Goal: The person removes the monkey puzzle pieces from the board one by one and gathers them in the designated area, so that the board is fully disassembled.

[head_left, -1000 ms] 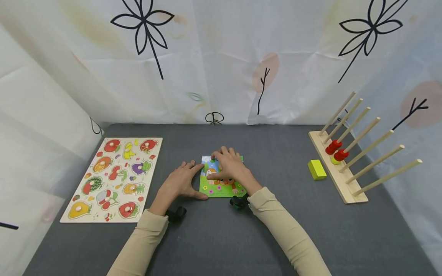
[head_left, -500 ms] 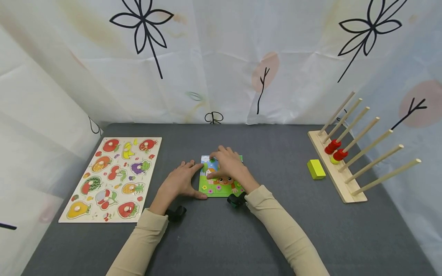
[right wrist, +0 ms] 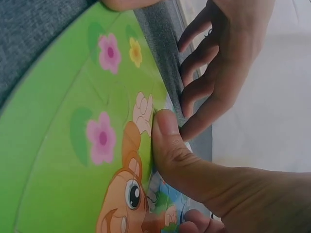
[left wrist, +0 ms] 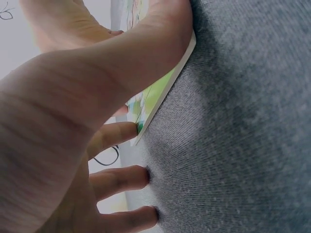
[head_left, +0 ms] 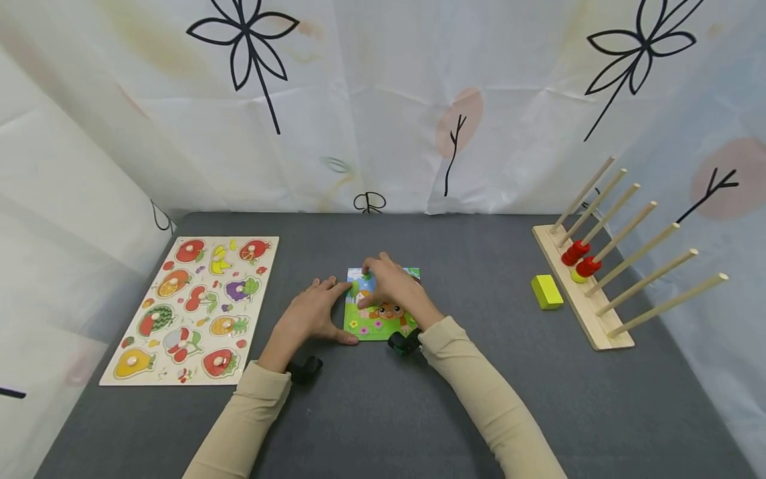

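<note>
A small square jigsaw puzzle [head_left: 365, 327] with a brown cartoon monkey, flowers and a blue sky lies flat on the table. My left hand [head_left: 308, 316] is spread at its left side, thumb at the near left corner and index fingertip against the left edge. In the left wrist view the other left fingertips [left wrist: 121, 180] rest on the cloth. Over the puzzle's upper part arches my right hand [head_left: 395, 286], its thumb [right wrist: 167, 127] touching the picture beside the monkey. The right fingers bend down onto the picture, set apart from the thumb; that hand covers the puzzle's middle and upper right.
A wooden fruit knob-puzzle board [head_left: 254, 306] lies at the left. To the right, a wooden peg rack [head_left: 598, 319] carries red beads [head_left: 576, 253] and a yellow bead, with a yellow block [head_left: 547, 291] beside it. Printed fabric hangs behind the dark table.
My right hand and forearm have shifted very slightly left, with the fingers still on the puzzle. The left hand has stayed in place, and the camera view has drifted a little.
</note>
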Tool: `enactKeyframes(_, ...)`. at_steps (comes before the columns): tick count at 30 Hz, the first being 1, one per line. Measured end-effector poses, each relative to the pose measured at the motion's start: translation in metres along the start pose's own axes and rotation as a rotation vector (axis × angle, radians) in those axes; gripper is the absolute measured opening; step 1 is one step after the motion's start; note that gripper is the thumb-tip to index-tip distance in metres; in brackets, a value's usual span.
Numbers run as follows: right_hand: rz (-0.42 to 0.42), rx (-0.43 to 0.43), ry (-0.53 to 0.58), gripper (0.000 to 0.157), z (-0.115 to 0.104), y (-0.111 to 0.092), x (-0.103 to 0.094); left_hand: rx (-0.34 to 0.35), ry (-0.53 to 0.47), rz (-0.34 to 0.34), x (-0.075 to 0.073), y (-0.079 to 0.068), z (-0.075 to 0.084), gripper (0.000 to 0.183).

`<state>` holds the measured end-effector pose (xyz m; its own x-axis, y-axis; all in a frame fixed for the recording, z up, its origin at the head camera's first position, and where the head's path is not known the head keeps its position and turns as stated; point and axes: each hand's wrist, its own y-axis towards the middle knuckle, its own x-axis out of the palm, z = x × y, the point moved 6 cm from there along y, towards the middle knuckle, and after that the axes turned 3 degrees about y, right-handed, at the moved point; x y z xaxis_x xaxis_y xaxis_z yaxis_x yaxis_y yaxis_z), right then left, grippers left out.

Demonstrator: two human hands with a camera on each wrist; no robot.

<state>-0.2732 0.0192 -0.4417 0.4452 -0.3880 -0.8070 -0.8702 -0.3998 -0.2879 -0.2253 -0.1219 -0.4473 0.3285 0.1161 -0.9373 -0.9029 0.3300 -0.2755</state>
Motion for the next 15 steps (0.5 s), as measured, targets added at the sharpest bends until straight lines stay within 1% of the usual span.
enactKeyframes(6, -0.017, 0.023, 0.024, 0.066, 0.0018, 0.0034, -0.0011, -0.003, -0.002, -0.002, 0.0, 0.0006, 0.0007, 0.114)
enactKeyframes(10, -0.04, 0.041, 0.038, 0.068, 0.0037, 0.0059, -0.0001, -0.007, -0.001, -0.008, -0.0003, 0.0013, 0.0014, 0.114)
enactKeyframes(15, -0.059, 0.04, 0.049, 0.068, 0.0044, 0.0074, 0.0003, -0.011, 0.008, -0.012, -0.0001, 0.0013, 0.0004, 0.115)
